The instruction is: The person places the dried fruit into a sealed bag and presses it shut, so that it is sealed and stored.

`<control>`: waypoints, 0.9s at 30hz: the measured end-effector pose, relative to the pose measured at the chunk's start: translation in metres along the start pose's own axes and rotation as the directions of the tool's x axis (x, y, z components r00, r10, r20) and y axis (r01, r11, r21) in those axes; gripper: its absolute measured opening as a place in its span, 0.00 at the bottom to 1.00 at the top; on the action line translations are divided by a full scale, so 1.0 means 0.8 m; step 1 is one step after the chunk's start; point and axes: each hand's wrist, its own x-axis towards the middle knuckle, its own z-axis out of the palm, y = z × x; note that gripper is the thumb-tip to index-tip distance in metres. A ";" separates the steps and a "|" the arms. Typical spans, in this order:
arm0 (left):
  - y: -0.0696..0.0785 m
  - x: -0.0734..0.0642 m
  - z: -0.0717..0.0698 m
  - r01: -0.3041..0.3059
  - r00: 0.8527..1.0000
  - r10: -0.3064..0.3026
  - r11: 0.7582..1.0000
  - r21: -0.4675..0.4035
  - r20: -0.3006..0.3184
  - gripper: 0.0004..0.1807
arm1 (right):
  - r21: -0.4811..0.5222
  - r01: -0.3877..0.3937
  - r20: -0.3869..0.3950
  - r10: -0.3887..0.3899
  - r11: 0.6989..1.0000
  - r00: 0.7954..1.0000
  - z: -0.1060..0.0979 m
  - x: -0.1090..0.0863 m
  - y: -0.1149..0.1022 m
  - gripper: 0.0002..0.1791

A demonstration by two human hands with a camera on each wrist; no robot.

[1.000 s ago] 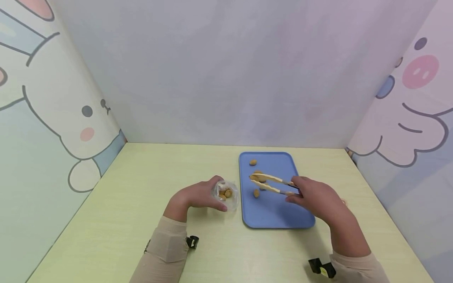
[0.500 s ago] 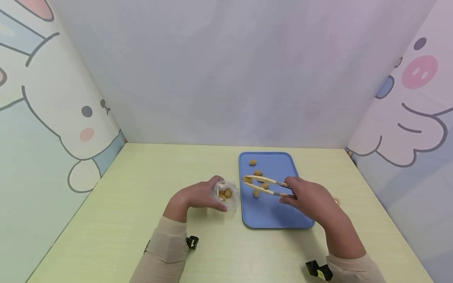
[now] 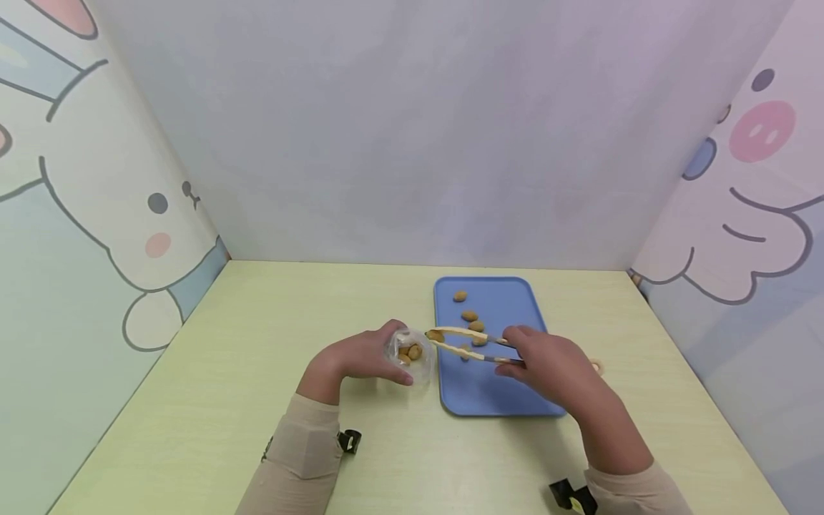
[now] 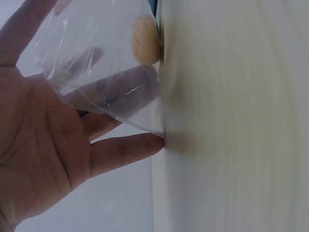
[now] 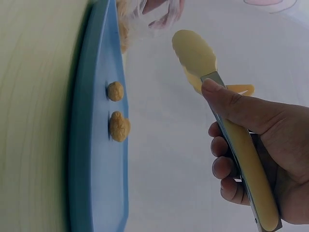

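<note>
My left hand (image 3: 360, 355) holds a clear plastic bag (image 3: 423, 368) upright on the table, thumb and fingers spread round its sides. Inside it lie several small brown nut-like pieces (image 3: 415, 352). In the left wrist view, one piece (image 4: 146, 41) and my fingers show through the plastic. My right hand (image 3: 555, 361) grips a pair of tongs (image 5: 248, 176) with pale yellow tips and metal arms. Between the tips is another brown piece (image 3: 435, 336), close to the bag's mouth. The right wrist view shows the tongs from the side, thumb pressed on one arm.
A blue tray (image 3: 496, 393) lies to the right of the bag, under the tongs. Several more brown pieces (image 3: 460, 295) are scattered over its left half. A grey wall (image 3: 412, 143) stands behind the pale yellow table (image 3: 290, 307).
My right hand has moved left with the tongs, carrying a brown piece from over the tray to beside the bag. My left hand and the bag have stayed put.
</note>
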 end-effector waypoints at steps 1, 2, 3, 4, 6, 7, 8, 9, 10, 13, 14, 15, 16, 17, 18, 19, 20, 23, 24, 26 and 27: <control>0.000 0.000 0.000 0.000 1.000 0.000 1.000 0.001 0.001 0.50 | -0.008 0.005 -0.003 -0.005 1.000 1.000 0.001 0.000 -0.001 0.20; 0.000 0.000 0.000 -0.001 1.000 0.001 1.000 0.001 0.000 0.50 | -0.011 0.010 -0.006 -0.010 1.000 1.000 0.001 0.001 -0.003 0.20; 0.000 0.000 0.000 -0.001 1.000 0.001 1.000 0.003 -0.001 0.50 | -0.017 0.012 -0.007 -0.012 1.000 1.000 0.002 0.001 -0.004 0.20; 0.000 0.000 -0.001 -0.001 1.000 0.001 1.000 0.003 -0.001 0.50 | -0.021 0.015 -0.008 -0.015 1.000 1.000 0.002 0.002 -0.006 0.21; 0.000 0.000 -0.001 -0.003 1.000 0.003 1.000 0.007 -0.002 0.49 | -0.019 0.021 -0.007 -0.021 1.000 1.000 0.003 0.002 -0.008 0.21; 0.000 0.000 0.000 -0.004 1.000 0.004 1.000 0.009 -0.002 0.49 | -0.016 0.023 -0.005 -0.024 1.000 1.000 0.004 0.003 -0.010 0.21; -0.001 0.000 0.000 -0.005 1.000 0.005 1.000 0.009 -0.002 0.48 | -0.016 0.024 -0.003 -0.024 1.000 1.000 0.005 0.003 -0.011 0.21; -0.001 0.000 0.000 -0.006 1.000 0.006 1.000 0.009 -0.001 0.48 | -0.015 0.026 0.001 -0.026 1.000 1.000 0.006 0.004 -0.012 0.21; -0.001 0.001 0.000 -0.006 1.000 0.006 1.000 0.007 0.001 0.48 | -0.014 0.027 0.004 -0.027 1.000 1.000 0.007 0.004 -0.014 0.21; -0.001 0.001 0.000 -0.009 1.000 0.009 1.000 0.003 0.001 0.47 | -0.013 0.035 0.012 -0.035 0.999 0.999 0.012 0.006 -0.018 0.20; -0.001 0.001 0.000 -0.013 1.000 0.013 1.000 0.001 0.001 0.47 | -0.014 0.038 0.014 -0.038 0.999 0.999 0.013 0.006 -0.019 0.20; -0.001 0.001 0.000 -0.011 1.000 0.011 1.000 0.000 0.000 0.47 | -0.013 0.044 0.012 -0.043 0.999 0.999 0.014 0.007 -0.020 0.20; -0.001 0.001 0.000 -0.011 1.000 0.011 1.000 -0.001 -0.001 0.47 | -0.015 0.047 0.009 -0.047 0.999 0.999 0.016 0.007 -0.021 0.21; -0.001 0.001 0.000 -0.011 1.000 0.011 1.000 -0.002 -0.001 0.48 | -0.017 0.051 0.006 -0.051 0.999 0.999 0.017 0.007 -0.022 0.21; -0.002 0.001 0.000 -0.009 1.000 0.009 1.000 -0.001 -0.002 0.48 | -0.020 0.055 0.003 -0.055 0.998 0.998 0.019 0.008 -0.022 0.21; -0.002 0.001 0.000 -0.007 1.000 0.007 1.000 -0.002 -0.002 0.48 | -0.022 0.061 0.000 -0.061 0.998 0.998 0.020 0.008 -0.023 0.21; -0.002 0.001 0.000 -0.007 1.000 0.007 1.000 -0.003 -0.002 0.48 | -0.025 0.067 -0.003 -0.067 0.997 0.998 0.021 0.008 -0.023 0.21; -0.002 0.001 0.001 -0.006 1.000 0.006 1.000 -0.009 0.000 0.47 | -0.037 0.082 -0.004 -0.083 0.996 0.997 0.023 0.009 -0.025 0.22; -0.003 0.002 0.001 -0.009 1.000 0.009 1.000 -0.012 0.000 0.47 | -0.040 0.084 0.000 -0.084 0.996 0.996 0.024 0.009 -0.025 0.22; -0.003 0.002 0.002 -0.017 1.000 0.017 1.000 -0.018 0.001 0.46 | -0.039 0.080 0.007 -0.079 0.996 0.997 0.023 0.009 -0.026 0.24; -0.003 0.002 0.002 -0.021 1.000 0.021 1.000 -0.020 0.001 0.46 | -0.036 0.075 0.009 -0.075 0.997 0.997 0.022 0.009 -0.026 0.25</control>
